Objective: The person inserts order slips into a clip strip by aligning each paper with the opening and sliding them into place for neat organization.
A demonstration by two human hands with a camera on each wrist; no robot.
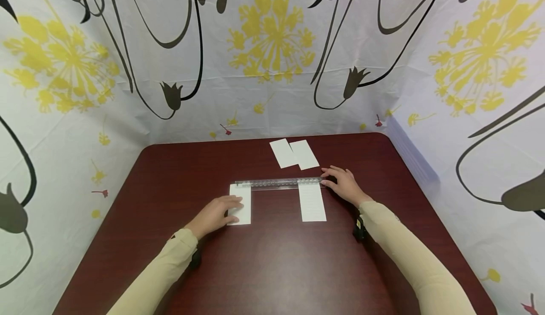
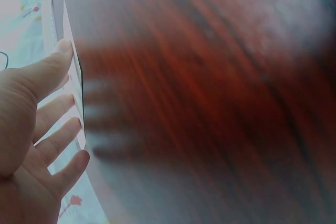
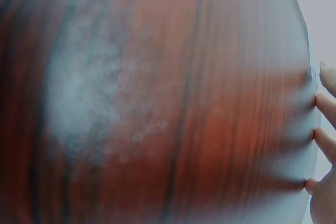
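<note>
My left hand (image 1: 215, 214) rests on a white paper card (image 1: 244, 206) on the table, its fingers spread loosely. In the left wrist view the thumb (image 2: 55, 72) and fingertips lie along the card's edge. A clear plastic ruler (image 1: 274, 183) lies across the upper ends of this card and a second white card (image 1: 312, 204) to the right. At the ruler's right end, my right hand (image 1: 346, 185) touches it with its fingertips, the fingers spread. Several of its fingertips (image 3: 310, 184) meet the table top in the right wrist view.
Two more white cards (image 1: 283, 153) lie overlapping beyond the ruler, near the table's far edge. The dark red-brown table (image 1: 272, 267) has rounded far corners. White patterned cloth (image 1: 272, 97) hangs behind it and on both sides.
</note>
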